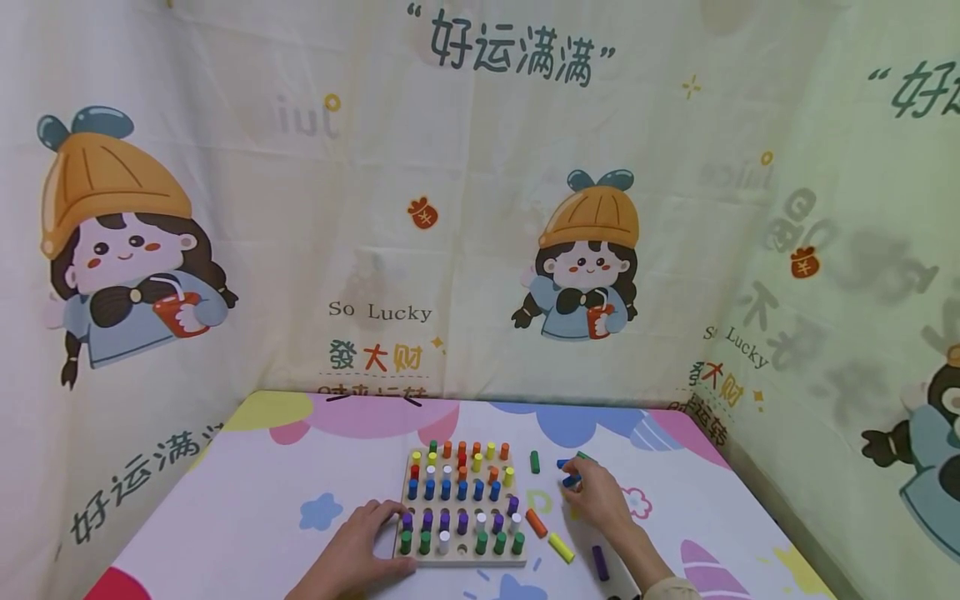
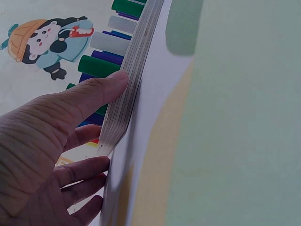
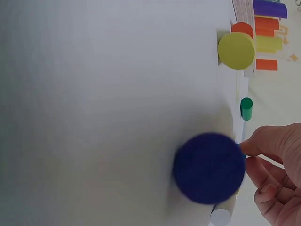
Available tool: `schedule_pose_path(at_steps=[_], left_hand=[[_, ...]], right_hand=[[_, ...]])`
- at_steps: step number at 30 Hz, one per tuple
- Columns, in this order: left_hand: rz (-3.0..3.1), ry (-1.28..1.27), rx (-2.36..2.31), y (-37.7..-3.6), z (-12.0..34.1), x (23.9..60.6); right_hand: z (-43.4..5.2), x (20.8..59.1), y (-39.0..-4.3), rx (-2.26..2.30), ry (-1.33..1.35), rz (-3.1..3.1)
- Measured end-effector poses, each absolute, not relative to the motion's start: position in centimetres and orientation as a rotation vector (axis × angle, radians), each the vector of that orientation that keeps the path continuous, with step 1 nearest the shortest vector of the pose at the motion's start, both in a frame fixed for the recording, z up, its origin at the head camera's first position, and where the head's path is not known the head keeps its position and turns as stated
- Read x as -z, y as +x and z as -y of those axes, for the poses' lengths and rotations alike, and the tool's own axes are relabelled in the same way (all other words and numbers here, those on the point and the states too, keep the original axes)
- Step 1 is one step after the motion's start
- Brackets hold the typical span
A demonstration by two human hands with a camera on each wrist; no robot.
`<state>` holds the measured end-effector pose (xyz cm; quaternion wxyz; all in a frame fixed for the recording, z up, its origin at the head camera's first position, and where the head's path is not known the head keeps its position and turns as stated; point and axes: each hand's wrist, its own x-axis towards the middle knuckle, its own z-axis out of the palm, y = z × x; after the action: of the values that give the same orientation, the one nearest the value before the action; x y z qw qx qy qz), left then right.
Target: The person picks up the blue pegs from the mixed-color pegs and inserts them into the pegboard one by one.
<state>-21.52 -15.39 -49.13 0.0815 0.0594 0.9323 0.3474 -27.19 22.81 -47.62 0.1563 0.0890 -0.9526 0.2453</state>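
Note:
A wooden pegboard (image 1: pixel 457 560) stands on the table, filled with rows of coloured pegs; a few holes show bare. My left hand (image 1: pixel 356 546) grips its near left corner. In the left wrist view the thumb (image 2: pixel 117 81) presses the board's layered edge (image 2: pixel 134 77), with the index finger round the side and the other fingers loosely spread. To the right of the board, my right hand (image 1: pixel 600 496) pinches a blue peg (image 1: pixel 572 481) between thumb and fingertips, low over the table. Another blue peg (image 1: pixel 563 463) lies beside the fingertips, and a green peg (image 1: pixel 583 456) just beyond.
Loose pegs lie right of the board: green (image 1: pixel 535 462), orange (image 1: pixel 536 522), yellow (image 1: pixel 561 547) and purple (image 1: pixel 601 563). A white peg (image 3: pixel 221 216) shows low in the right wrist view. A printed cloth (image 1: pixel 480 250) hangs behind the patterned table (image 1: pixel 247 500).

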Motion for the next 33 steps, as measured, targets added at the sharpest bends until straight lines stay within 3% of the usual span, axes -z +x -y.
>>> schedule_pose_path(at_steps=[33], left_hand=[[-2.776,0.183,-1.066,-21.5,15.6,49.2]], right_hand=[[-22.7,47.7,-28.8,-0.505,0.374,2.789]])
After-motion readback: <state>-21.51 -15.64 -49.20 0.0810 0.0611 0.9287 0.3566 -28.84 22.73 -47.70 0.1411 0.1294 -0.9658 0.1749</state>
